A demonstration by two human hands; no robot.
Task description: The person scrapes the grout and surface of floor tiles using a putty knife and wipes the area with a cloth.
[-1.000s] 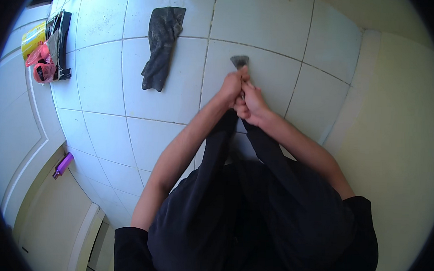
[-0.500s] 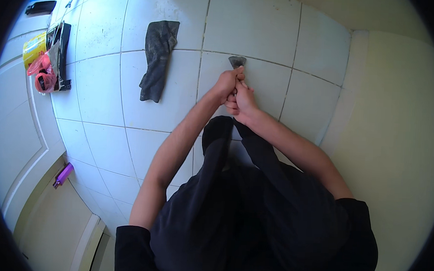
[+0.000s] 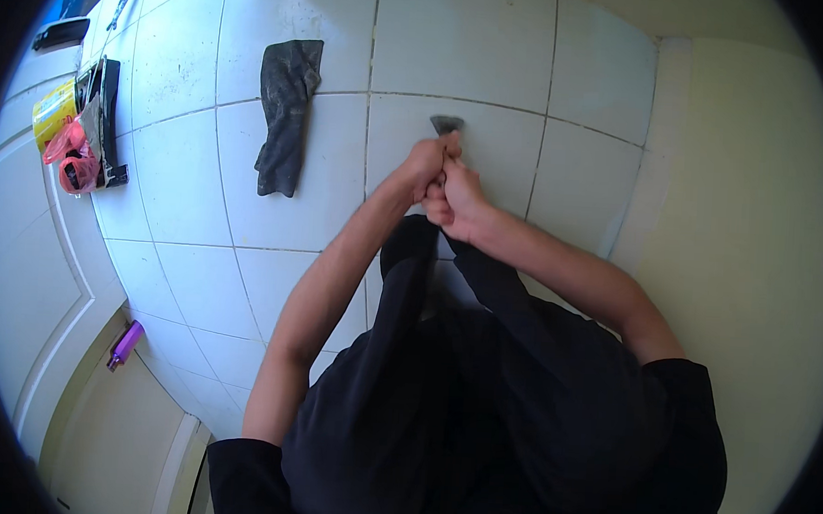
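A putty knife with a flared grey blade points away from me over a pale floor tile, just on my side of a grout line. My left hand is closed round the front of its handle, close to the blade. Behind it, my right hand is closed on the rear of the handle. The two hands press together and hide nearly all of the handle. Whether the blade touches the tile is hard to tell.
A crumpled dark grey cloth lies left of my hands. Farther left, a black tray, a yellow container and a pink plastic bag stand by a white door. A purple bottle is at lower left. A cream wall rises at right.
The putty knife's blade has come back slightly toward me, off the grout line, with both hands still round the handle. The whole view has shifted a little.
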